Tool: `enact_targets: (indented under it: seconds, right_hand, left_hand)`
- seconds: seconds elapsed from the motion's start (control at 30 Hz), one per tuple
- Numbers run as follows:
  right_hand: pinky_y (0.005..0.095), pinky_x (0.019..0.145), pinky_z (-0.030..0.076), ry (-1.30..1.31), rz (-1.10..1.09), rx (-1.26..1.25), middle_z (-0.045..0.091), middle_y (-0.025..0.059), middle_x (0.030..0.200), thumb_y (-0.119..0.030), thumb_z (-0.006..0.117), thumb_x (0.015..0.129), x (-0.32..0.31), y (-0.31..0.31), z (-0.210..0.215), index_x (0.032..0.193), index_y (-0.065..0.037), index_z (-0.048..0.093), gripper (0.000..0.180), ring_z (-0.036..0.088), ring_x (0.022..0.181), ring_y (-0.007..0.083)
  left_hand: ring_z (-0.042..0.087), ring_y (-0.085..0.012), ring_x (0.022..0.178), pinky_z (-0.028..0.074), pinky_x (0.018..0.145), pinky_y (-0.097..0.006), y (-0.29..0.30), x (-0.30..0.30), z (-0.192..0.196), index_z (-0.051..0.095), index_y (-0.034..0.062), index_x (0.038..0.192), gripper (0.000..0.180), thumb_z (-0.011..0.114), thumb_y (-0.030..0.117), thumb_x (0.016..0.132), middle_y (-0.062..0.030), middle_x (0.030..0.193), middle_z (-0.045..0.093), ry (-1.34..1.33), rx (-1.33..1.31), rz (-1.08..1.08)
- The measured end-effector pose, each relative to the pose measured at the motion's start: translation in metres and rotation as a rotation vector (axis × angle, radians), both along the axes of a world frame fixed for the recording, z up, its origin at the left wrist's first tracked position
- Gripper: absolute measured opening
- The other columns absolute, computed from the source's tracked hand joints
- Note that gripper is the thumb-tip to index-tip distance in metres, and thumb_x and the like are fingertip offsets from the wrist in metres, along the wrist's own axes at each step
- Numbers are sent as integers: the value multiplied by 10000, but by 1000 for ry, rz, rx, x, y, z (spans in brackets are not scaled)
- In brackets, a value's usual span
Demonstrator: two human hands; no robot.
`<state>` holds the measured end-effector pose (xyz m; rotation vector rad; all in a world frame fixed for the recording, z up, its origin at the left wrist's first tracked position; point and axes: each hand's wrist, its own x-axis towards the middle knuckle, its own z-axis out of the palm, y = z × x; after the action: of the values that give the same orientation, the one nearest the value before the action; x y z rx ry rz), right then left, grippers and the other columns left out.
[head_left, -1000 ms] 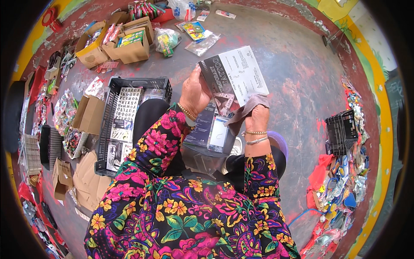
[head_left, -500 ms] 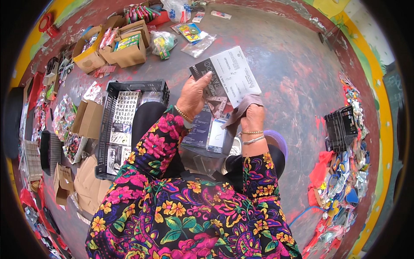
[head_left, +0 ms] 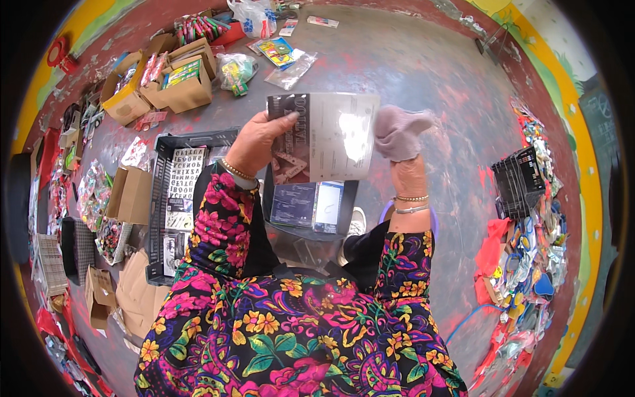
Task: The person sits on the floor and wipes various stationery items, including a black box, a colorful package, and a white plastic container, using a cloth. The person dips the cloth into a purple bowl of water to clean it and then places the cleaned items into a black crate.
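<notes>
My left hand (head_left: 254, 144) pinches the left edge of a flat, glossy printed packet (head_left: 334, 135), its thumb on the front. The packet is dark at the left and pale at the right, with a bright glare on its surface. A greyish-pink cloth (head_left: 400, 129) is bunched in my right hand (head_left: 408, 173), just right of the packet. The cloth hides most of those fingers. Below, between my knees, a dark container (head_left: 350, 198) holds a dark flat packet (head_left: 292, 205) and a white-and-blue one (head_left: 328, 206).
A black crate (head_left: 157, 205) with lettered sheets (head_left: 184, 173) stands by my left leg. Cardboard boxes (head_left: 188, 92) and plastic bags (head_left: 236, 69) lie at the far left. Along the right wall are a black crate (head_left: 519, 180) and heaped scraps (head_left: 516, 291). A purple basin (head_left: 433, 221) sits behind my right forearm.
The packet has turned from tilted to nearly level and come lower and left with my left hand. My right hand has moved up and right with the cloth, away from the packet's edge.
</notes>
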<state>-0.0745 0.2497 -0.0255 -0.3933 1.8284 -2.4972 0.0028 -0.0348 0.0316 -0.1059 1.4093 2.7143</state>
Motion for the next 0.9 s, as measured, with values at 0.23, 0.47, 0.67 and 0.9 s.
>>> enact_targets:
  seconds: [0.23,0.47,0.67,0.9]
  right_hand:
    - [213,743,451,-42,10,-226,570,9,937,-56,556,850,25,-48,25,1033,-6,559,190,530,830,82]
    - [241,718,452,161,-293,69,579,15,923,-161,550,875,12,-38,9,1000,-5,579,202,538,812,100]
    - [242,682,445,-63,-332,-69,583,28,860,-227,495,907,8,-37,17,974,-7,578,244,527,766,108]
    - [272,759,434,423,-137,230,549,30,948,-259,470,897,-12,16,32,1057,-42,543,279,519,849,123]
  left_hand:
    - [591,-115,792,480,732,-263,22,2,-2,575,-3,1028,216,551,142,870,-36,923,622,6,-86,-121]
    - [603,-149,849,491,759,-288,23,-6,-12,556,21,1073,236,569,110,856,-53,977,619,-83,-178,-270]
    - [612,-152,839,493,754,-285,29,-6,-18,571,16,1053,229,583,70,831,-63,950,634,-12,-86,-253]
    - [582,-86,663,516,537,-250,13,-9,-20,585,1,1025,203,555,86,842,-6,824,617,246,-513,-191]
